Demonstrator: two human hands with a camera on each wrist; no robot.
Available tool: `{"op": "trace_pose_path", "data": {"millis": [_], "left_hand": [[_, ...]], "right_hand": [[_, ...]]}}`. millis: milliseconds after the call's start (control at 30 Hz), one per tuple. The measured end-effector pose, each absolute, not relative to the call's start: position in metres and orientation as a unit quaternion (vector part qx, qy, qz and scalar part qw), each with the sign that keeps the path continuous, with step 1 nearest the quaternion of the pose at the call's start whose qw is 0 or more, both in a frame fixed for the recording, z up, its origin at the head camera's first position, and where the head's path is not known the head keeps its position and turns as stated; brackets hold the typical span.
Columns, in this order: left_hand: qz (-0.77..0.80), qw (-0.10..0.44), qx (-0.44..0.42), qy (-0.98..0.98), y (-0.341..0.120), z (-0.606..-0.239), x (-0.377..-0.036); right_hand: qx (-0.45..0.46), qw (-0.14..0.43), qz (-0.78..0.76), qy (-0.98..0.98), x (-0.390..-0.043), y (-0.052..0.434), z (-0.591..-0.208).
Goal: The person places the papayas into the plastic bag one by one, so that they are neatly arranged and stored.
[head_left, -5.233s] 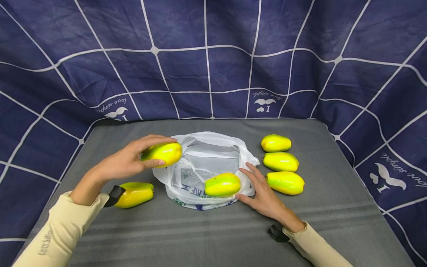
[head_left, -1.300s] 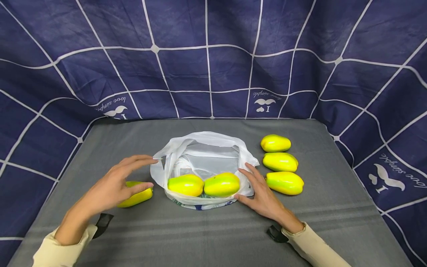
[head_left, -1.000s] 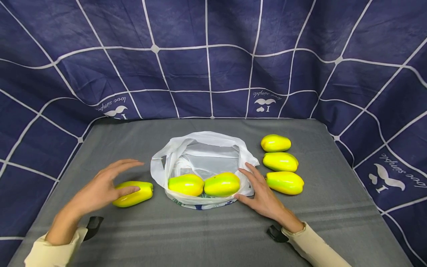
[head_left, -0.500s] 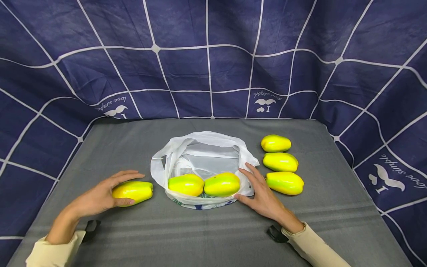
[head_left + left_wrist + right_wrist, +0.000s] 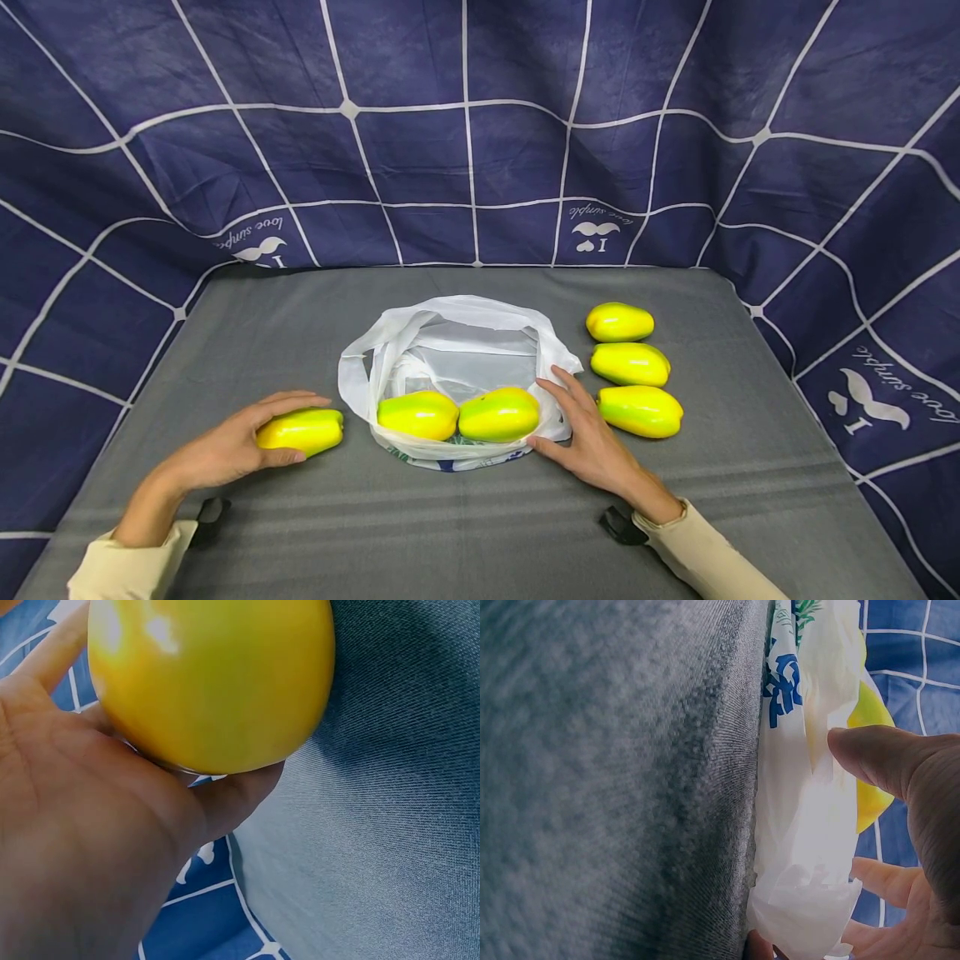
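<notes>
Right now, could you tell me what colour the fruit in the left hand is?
Yellow with a green tinge; the fruit shows best in the head view.

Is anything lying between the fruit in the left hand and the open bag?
Nothing visible: only bare grey cloth separates the fruit in the left hand from the white bag, whose mouth gapes open.

Yellow-green fruit and open white plastic bag on the grey bench

A glossy yellow-green oblong fruit (image 5: pixel 303 431) lies on its side left of the bag, gripped by the left hand (image 5: pixel 225 446). The thin white plastic bag (image 5: pixel 450 350), mouth open upward, holds two like fruits side by side; the right hand (image 5: pixel 592 437) rests against its right edge.
</notes>
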State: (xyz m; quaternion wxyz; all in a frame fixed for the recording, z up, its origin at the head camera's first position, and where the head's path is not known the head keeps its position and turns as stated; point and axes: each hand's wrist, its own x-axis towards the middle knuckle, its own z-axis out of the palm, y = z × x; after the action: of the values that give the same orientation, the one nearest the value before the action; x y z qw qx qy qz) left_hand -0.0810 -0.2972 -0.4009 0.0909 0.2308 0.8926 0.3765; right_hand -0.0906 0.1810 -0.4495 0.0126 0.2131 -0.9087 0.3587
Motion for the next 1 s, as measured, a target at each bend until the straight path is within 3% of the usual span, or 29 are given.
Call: {"op": "trace_pose_path", "data": {"millis": [1000], "left_hand": [[0.344, 0.064, 0.240, 0.906, -0.3002, -0.3940, -0.0809]], "right_hand": [[0.211, 0.013, 0.357, -0.910, -0.0912, 0.1817, -0.4506]]}}
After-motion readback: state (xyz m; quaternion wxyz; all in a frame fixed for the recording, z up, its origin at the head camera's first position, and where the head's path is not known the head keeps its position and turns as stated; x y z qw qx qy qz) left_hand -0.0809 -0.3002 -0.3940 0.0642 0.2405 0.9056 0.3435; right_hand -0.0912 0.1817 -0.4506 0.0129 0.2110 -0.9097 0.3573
